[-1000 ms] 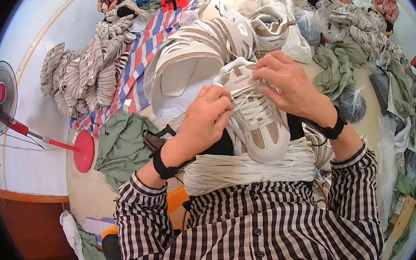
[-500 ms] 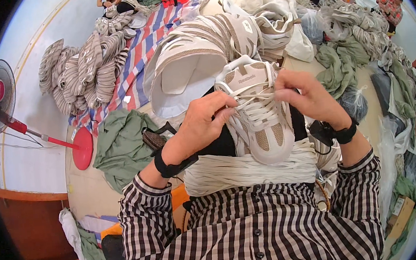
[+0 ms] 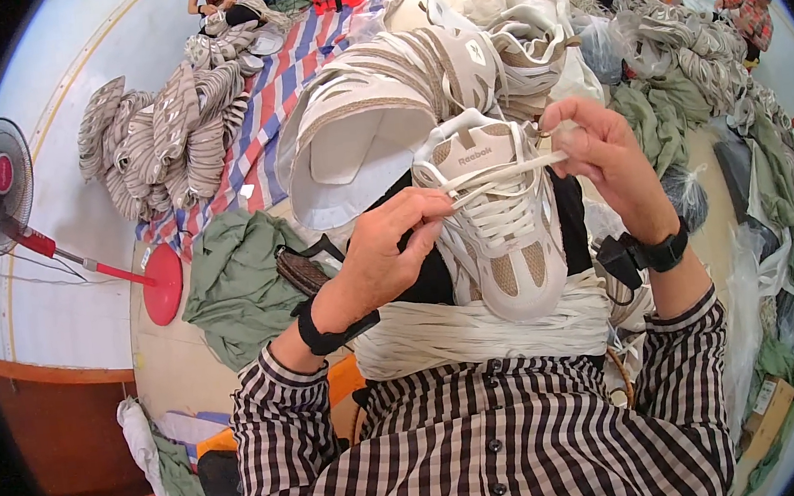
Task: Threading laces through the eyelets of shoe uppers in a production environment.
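A cream and beige sneaker upper (image 3: 525, 284) lies on my lap, toe toward me, its white shoelace (image 3: 508, 172) threaded in rows up the front. My right hand (image 3: 605, 159) pinches the lace to the right of the tongue and holds it pulled taut across the top eyelets. My left hand (image 3: 388, 249) is closed at the left eyelet edge, thumb and fingertips together on the lace. A thick bundle of loose white laces (image 3: 462, 341) lies across my lap under the toe. Just beyond stands a curved row of nested uppers (image 3: 357, 110).
A red-based fan (image 3: 162, 285) stands at the left beside green cloth (image 3: 239, 271). Stacked uppers (image 3: 170, 140) sit on a striped sheet (image 3: 269, 132) at far left. More uppers (image 3: 682, 48) and plastic bags line the right. Other people work at the far edge.
My right hand has moved up and to the right, drawing the lace out in a straight line from the upper. My left hand stays near the left eyelets.
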{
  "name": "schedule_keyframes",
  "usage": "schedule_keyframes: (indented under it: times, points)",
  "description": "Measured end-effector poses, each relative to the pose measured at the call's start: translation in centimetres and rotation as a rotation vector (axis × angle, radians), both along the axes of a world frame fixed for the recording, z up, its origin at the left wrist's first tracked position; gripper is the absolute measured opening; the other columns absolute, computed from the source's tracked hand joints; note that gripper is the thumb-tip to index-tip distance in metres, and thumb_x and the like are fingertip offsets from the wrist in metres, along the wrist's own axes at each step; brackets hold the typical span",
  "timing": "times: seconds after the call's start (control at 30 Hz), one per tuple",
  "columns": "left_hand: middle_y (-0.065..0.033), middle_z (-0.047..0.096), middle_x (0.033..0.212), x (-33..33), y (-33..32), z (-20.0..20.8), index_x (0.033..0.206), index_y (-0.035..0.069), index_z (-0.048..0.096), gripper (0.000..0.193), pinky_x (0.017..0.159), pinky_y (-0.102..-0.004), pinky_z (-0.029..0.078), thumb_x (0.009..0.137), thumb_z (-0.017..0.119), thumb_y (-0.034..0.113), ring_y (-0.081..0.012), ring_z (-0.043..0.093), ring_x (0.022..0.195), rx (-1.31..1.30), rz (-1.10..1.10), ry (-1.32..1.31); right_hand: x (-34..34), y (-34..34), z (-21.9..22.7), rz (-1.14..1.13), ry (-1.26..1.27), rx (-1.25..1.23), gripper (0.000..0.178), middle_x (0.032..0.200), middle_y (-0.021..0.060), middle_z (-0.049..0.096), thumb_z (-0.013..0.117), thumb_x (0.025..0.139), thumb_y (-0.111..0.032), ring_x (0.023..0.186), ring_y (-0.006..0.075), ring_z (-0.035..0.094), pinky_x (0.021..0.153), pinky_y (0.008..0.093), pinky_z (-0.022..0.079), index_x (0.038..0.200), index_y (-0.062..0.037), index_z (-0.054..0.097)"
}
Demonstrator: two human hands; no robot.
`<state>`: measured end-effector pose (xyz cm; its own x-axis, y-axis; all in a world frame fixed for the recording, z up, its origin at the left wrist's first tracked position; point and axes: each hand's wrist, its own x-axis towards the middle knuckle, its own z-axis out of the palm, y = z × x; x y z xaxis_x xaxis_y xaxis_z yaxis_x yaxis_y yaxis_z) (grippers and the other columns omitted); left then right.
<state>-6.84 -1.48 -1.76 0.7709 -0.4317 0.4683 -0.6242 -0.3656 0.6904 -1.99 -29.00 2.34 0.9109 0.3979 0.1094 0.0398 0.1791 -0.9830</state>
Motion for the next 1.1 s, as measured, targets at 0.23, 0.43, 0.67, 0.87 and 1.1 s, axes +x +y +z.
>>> schedule_keyframes:
  times: [0.23, 0.43, 0.67, 0.87, 1.1]
  points:
    - [-0.0076, 0.063, 0.101, 0.4, -0.5, 0.1, 0.102, 0.001, 0.059, 0.022, 0.075, -0.0257, 0.049, 0.082, 0.058, -0.006, -0.0142, 0.060, 0.086, -0.221, 0.134, 0.119, 2.2, -1.0, -0.8, -0.005, -0.123, -0.086, 0.019, 0.072, -0.0058, 0.052, 0.061, 0.089, -0.017, 0.063, 0.0018, 0.045, 0.061, 0.0167, 0.036, 0.102, -0.0034, 0.059]
    - [-0.0062, 0.062, 0.094, 1.0, 0.5, -1.0, 0.101, 0.002, 0.059, 0.021, 0.065, -0.0244, 0.046, 0.081, 0.063, 0.001, -0.0129, 0.058, 0.080, 0.025, 0.276, 0.182, 3.2, -2.0, -2.0, -0.103, -0.475, -0.660, 0.025, 0.080, 0.0019, 0.058, 0.066, 0.076, -0.006, 0.080, 0.0140, 0.055, 0.073, 0.0293, 0.043, 0.100, -0.0029, 0.059]
    - [-0.0035, 0.062, 0.073, 1.5, 0.1, -2.1, 0.088, 0.002, 0.061, 0.007, 0.052, -0.0222, 0.042, 0.083, 0.064, 0.006, -0.0087, 0.051, 0.058, 0.051, 0.260, 0.140, 2.6, -2.0, -2.0, -0.449, -1.123, -1.185, 0.011, 0.084, 0.0107, 0.057, 0.058, 0.079, -0.004, 0.087, 0.0290, 0.054, 0.073, 0.0381, 0.046, 0.090, -0.0034, 0.061]
    - [-0.0030, 0.062, 0.073, 2.8, 3.1, 1.6, 0.089, 0.000, 0.059, 0.006, 0.053, -0.0192, 0.043, 0.088, 0.058, 0.006, -0.0063, 0.056, 0.062, -0.266, 0.108, 0.662, 3.1, -3.0, -1.3, -0.435, -1.068, -1.373, 0.007, 0.080, 0.0117, 0.055, 0.055, 0.082, -0.005, 0.085, 0.0298, 0.056, 0.070, 0.0384, 0.047, 0.087, -0.0033, 0.059]
    - [0.0017, 0.055, 0.067, 1.6, 4.1, 2.8, 0.085, 0.001, 0.059, 0.005, 0.052, -0.0190, 0.039, 0.087, 0.060, 0.005, -0.0049, 0.049, 0.056, -0.025, 0.102, 0.551, 2.9, -3.3, -0.7, -0.377, -0.935, -1.118, 0.011, 0.084, 0.0157, 0.058, 0.053, 0.086, -0.007, 0.083, 0.0341, 0.057, 0.071, 0.0428, 0.045, 0.093, -0.0011, 0.059]
